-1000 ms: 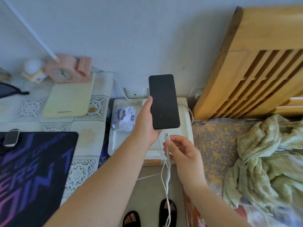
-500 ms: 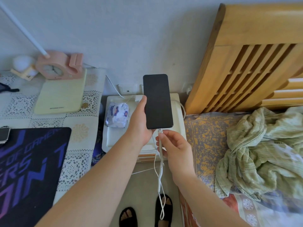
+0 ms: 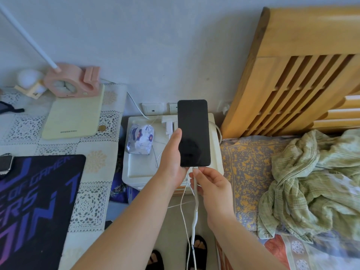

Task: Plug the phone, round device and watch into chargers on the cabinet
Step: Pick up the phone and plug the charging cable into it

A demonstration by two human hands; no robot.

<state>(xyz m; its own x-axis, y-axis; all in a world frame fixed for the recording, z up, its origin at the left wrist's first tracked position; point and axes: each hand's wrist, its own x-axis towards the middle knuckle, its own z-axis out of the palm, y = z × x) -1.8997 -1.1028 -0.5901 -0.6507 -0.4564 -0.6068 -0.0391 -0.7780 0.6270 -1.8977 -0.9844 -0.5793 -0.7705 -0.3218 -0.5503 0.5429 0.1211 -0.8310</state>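
Observation:
My left hand (image 3: 171, 162) holds a black phone (image 3: 193, 133) upright, screen dark, above the white cabinet (image 3: 136, 168). Just below it, my right hand (image 3: 212, 184) pinches the plug end of a white charging cable (image 3: 194, 211), whose tip touches the phone's bottom edge. The cable hangs down to the floor between my arms. White chargers (image 3: 168, 123) lie at the back of the cabinet top. A watch (image 3: 5, 163) lies on the desk at the far left edge. I cannot pick out the round device.
A packet of tissues (image 3: 140, 141) lies on the cabinet. Left is a desk with a lace cloth, a dark mouse mat (image 3: 35, 207), a yellow pad (image 3: 74, 115) and a pink clock (image 3: 72, 82). Right is a bed with a wooden headboard (image 3: 292, 75) and a green blanket (image 3: 315, 182).
The cable plug has come up to the phone's bottom edge. Both hands and the phone shifted slightly left and down in view as my head moved.

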